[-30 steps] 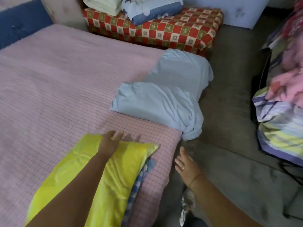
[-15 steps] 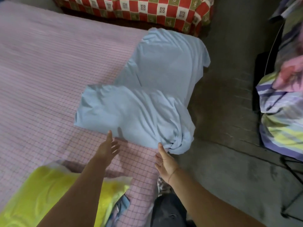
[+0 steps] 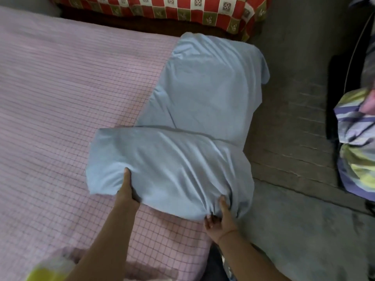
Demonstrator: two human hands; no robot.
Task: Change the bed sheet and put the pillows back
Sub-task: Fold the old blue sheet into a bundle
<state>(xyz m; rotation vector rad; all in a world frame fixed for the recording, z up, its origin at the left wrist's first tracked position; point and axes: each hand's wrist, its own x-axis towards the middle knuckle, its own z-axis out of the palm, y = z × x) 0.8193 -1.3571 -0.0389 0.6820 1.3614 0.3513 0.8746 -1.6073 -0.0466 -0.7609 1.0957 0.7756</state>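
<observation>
Two light blue pillows lie on the pink checked bed sheet (image 3: 60, 98) at the bed's right edge. The near blue pillow (image 3: 172, 167) lies crosswise; the far blue pillow (image 3: 209, 82) lies behind it, partly over the edge. My left hand (image 3: 126, 189) grips the near pillow's front left side, thumb on top. My right hand (image 3: 219, 216) grips the bunched fabric at its front right corner. A yellow pillow (image 3: 48, 270) shows only as a blurred corner at the bottom left.
A red, white and green checked mattress (image 3: 182, 11) lies beyond the bed at the top. Grey concrete floor (image 3: 294, 118) runs along the right. A heap of striped and pink bedding (image 3: 357, 149) sits at the right edge.
Both hands left the yellow pillow area, reached forward and took hold of the near blue pillow. The view moved forward, so the yellow pillow slid almost out of frame.
</observation>
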